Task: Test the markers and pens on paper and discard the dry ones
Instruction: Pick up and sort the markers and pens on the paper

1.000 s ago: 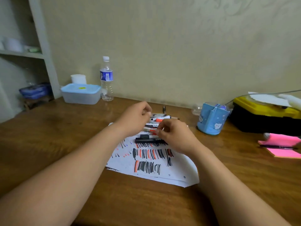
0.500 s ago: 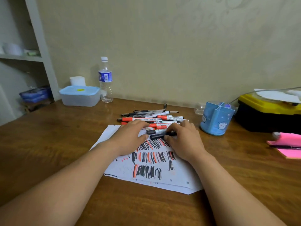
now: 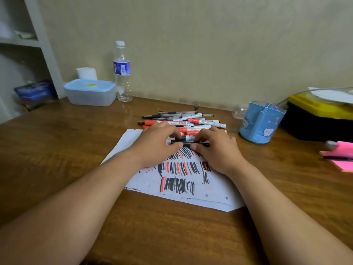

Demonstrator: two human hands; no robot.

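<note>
A white sheet of paper covered in black and orange test strokes lies on the wooden table. Behind it sits a pile of markers and pens, orange-capped and black. A black marker lies crosswise at the paper's far edge. My left hand pinches its left end with thumb and fingers. My right hand pinches its right part. Both hands rest low over the paper, hiding some strokes.
A blue pen holder stands to the right, with a yellow-and-black case behind it. Pink sticky notes with a pen lie at the right edge. A water bottle and a lidded plastic box stand at the back left.
Both hands came down from the pile onto the paper's far edge. They now pinch the black marker from both ends, closer together than before.
</note>
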